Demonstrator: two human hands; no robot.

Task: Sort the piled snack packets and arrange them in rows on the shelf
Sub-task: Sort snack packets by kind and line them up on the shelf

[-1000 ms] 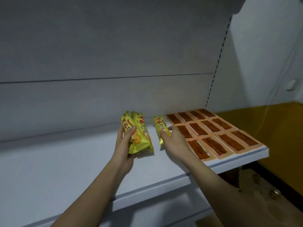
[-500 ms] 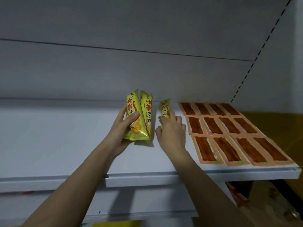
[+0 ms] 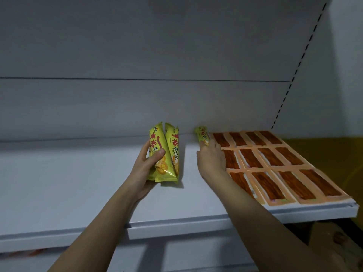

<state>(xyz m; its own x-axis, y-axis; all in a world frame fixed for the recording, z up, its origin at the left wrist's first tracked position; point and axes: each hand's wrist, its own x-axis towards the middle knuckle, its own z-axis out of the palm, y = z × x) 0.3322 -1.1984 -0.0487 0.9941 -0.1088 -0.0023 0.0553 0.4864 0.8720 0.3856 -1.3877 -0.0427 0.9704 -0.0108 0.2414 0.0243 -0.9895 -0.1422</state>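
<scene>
Head view: the left hand [image 3: 146, 169] grips two yellow packets [image 3: 165, 154] side by side, thumb curled across the front one and the fingers wrapped behind, their near ends at or just above the white shelf [image 3: 78, 183] near its middle. To the right, the right hand [image 3: 211, 160] lies on a third yellow packet [image 3: 202, 135] set far back against the rear wall [image 3: 137, 107], just left of the orange packets [image 3: 275, 163]. Its fingers reach forward over the packet's near end; whether they pinch it or only press it flat cannot be told from here. The orange packets lie flat in neat rows filling the right end of the shelf.

The step in hand looks like starting a yellow row next to the orange block. To do it well, the single packet should be squared to the rear wall and parallel to the edge of the orange block, just beside it without overlapping. The pair from the left hand then goes down one at a time, nearer along the same line, printed side up.
</scene>
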